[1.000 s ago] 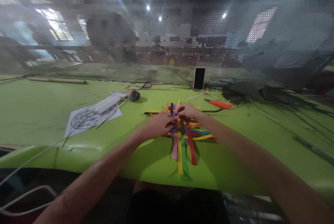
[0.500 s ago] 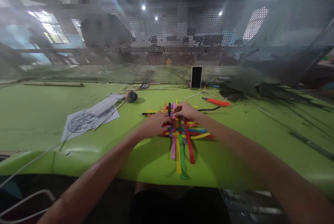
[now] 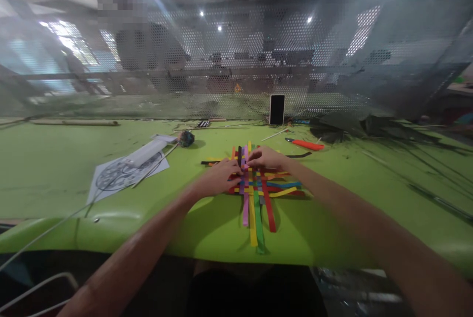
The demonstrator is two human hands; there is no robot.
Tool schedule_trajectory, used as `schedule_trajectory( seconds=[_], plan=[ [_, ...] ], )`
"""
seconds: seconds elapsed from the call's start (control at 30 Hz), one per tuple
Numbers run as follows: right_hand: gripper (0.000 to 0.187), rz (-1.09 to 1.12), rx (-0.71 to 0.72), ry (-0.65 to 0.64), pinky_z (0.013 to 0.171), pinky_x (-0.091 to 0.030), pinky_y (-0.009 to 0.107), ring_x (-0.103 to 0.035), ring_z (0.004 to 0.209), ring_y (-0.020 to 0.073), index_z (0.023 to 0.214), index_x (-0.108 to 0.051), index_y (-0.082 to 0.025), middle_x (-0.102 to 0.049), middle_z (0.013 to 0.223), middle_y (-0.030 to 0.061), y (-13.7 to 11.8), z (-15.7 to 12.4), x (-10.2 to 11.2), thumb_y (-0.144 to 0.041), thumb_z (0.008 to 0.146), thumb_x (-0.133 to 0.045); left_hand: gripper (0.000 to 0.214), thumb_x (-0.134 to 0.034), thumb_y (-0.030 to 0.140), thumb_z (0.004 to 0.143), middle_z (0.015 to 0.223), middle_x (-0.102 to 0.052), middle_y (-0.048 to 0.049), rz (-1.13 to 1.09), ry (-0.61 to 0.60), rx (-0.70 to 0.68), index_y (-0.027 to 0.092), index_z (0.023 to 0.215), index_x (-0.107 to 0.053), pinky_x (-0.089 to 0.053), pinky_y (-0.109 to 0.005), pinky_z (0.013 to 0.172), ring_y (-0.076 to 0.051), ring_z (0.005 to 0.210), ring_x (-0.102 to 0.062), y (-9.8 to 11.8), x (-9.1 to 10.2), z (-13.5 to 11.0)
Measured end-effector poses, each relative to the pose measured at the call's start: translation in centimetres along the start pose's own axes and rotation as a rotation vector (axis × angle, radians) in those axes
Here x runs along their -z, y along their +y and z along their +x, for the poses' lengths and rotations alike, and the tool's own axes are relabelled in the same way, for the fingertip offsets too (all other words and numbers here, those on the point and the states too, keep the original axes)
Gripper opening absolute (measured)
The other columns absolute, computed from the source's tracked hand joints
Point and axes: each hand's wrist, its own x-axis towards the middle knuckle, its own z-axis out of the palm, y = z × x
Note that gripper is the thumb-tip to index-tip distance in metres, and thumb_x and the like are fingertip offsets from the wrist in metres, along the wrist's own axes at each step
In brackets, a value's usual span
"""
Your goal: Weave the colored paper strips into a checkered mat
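Observation:
A weave of flat coloured strips (image 3: 255,184) lies on the green table, crossing over and under in a grid. The loose ends of a pink strip (image 3: 246,211), a yellow strip (image 3: 253,223), a green strip (image 3: 259,231) and a red strip (image 3: 268,204) stretch towards me. My left hand (image 3: 219,177) rests on the left side of the weave, fingers apart and tips on the strips. Over the upper part, my right hand (image 3: 269,157) has its thumb and fingertips pinched at a strip whose colour they mostly hide. A black strip (image 3: 299,155) sticks out past my right wrist.
Behind the weave lie a red-handled cutter (image 3: 306,144) and a thin stick (image 3: 274,134). A phone-like dark panel (image 3: 277,110) stands against the perforated metal screen (image 3: 236,73). Printed paper (image 3: 111,179) and a stick with a dark ball (image 3: 186,138) are on the left; dark leaf-like strips (image 3: 351,127), right.
My right hand has shifted very slightly, its fingers still at the upper weave. A blue strip end shows more on the right. My left hand stays in place.

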Motion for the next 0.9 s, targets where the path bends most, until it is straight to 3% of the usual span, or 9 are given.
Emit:
schedule_trajectory(
  seconds=[0.13,0.47,0.67,0.9],
  plan=[
    [0.021,-0.019,0.013,-0.044,0.065,-0.046,0.024,-0.061,0.067,0.0136,0.086,-0.081,-0.014,-0.075,0.078,0.0053,0.4,0.0,0.9,-0.029,0.072,-0.078,0.027,-0.052,0.034,0.099,0.115,-0.067,-0.0096,-0.01,-0.007,0.002,0.021,0.113,-0.071,-0.049,-0.041,0.094,-0.027,0.107,-0.061,0.0,0.0,0.0],
    [0.016,-0.008,0.055,-0.024,0.059,-0.041,0.024,-0.055,0.06,0.0125,0.076,-0.081,-0.014,-0.071,0.066,0.0022,0.9,0.9,-0.2,-0.028,0.068,-0.078,0.022,-0.057,0.028,0.097,0.114,-0.068,-0.0071,-0.098,0.048,-0.013,0.022,0.112,-0.072,-0.049,-0.037,0.096,-0.024,0.106,-0.062,-1.1,-0.5,0.1],
    [0.017,0.064,0.045,-0.001,0.066,-0.047,0.025,-0.063,0.068,0.0153,0.079,-0.082,-0.015,-0.076,0.077,0.0042,1.7,1.5,-0.4,-0.021,0.064,-0.079,0.024,-0.058,0.021,0.092,0.112,-0.064,-0.0092,-0.099,0.17,0.069,0.016,0.111,-0.072,-0.052,-0.034,0.09,-0.022,0.098,-0.063,-3.4,-1.8,2.1],
    [0.022,0.109,0.033,0.007,0.073,-0.051,0.026,-0.065,0.073,0.0152,0.085,-0.079,-0.014,-0.077,0.083,0.0036,1.7,1.6,-0.6,-0.016,0.063,-0.08,0.02,-0.059,0.021,0.092,0.106,-0.065,-0.0085,-0.083,0.113,0.01,0.018,0.101,-0.076,-0.049,-0.031,0.091,-0.022,0.099,-0.061,-4.2,-2.4,3.9]
  ],
)
